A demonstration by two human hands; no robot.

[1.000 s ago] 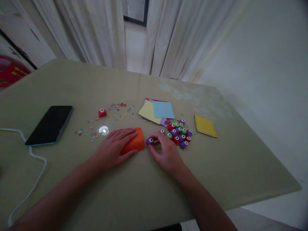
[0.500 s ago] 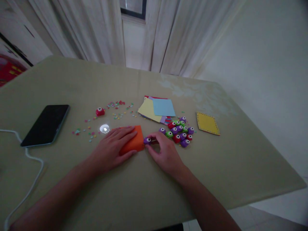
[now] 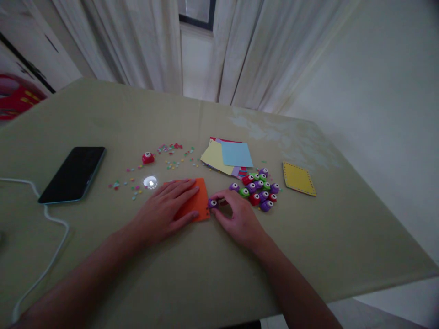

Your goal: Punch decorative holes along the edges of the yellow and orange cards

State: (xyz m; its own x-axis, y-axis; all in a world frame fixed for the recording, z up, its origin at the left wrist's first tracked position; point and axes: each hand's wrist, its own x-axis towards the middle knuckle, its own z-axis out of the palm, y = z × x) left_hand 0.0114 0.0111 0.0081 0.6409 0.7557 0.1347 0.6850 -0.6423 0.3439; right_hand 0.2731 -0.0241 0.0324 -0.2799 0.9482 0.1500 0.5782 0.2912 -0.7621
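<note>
An orange sheet of paper (image 3: pixel 202 196) lies on the table, with small dark holes showing along its right edge. My left hand (image 3: pixel 171 203) rests flat over the sheet, fingers stretched out, covering its left part. Between the thumb and fingers of my right hand (image 3: pixel 242 217) is a small purple hole punch (image 3: pixel 213 204) with a white eye, at the sheet's right edge. Whether the paper sits inside its slot is too small to tell. Right beyond that hand stands a cluster of purple, green and red hole punches (image 3: pixel 264 196).
Coloured sheets (image 3: pixel 236 154) lie stacked behind the cluster. A yellow square (image 3: pixel 299 178) with holes around its border is at the right. Paper bits (image 3: pixel 171 165) are scattered near a red punch (image 3: pixel 147 158). A tablet (image 3: pixel 73 175) with a white cable (image 3: pixel 65 230) lies left.
The camera view has shifted slightly. Holes now show on the orange sheet's right edge beside the purple punch. My left hand stays on the sheet, and my right hand keeps its pinch.
</note>
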